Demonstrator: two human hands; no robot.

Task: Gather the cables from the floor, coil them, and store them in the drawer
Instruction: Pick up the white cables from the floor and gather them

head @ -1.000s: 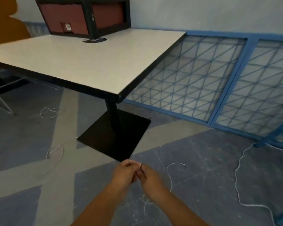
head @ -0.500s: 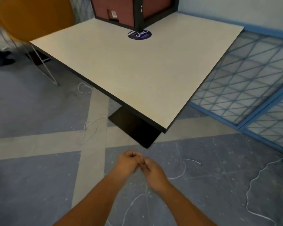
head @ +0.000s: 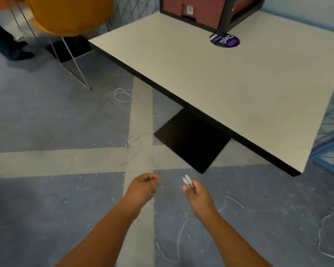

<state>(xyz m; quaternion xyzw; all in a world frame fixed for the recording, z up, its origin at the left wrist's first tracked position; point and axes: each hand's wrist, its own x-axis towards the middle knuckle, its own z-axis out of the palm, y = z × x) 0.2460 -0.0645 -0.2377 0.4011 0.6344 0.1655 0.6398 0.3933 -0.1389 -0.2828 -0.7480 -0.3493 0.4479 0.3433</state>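
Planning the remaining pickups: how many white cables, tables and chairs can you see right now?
White cables: 4 (held cable in the right hand, looped cable near the chair, cable by the table base, far-right cable)
Table: 1
Orange chair: 1
Total: 6
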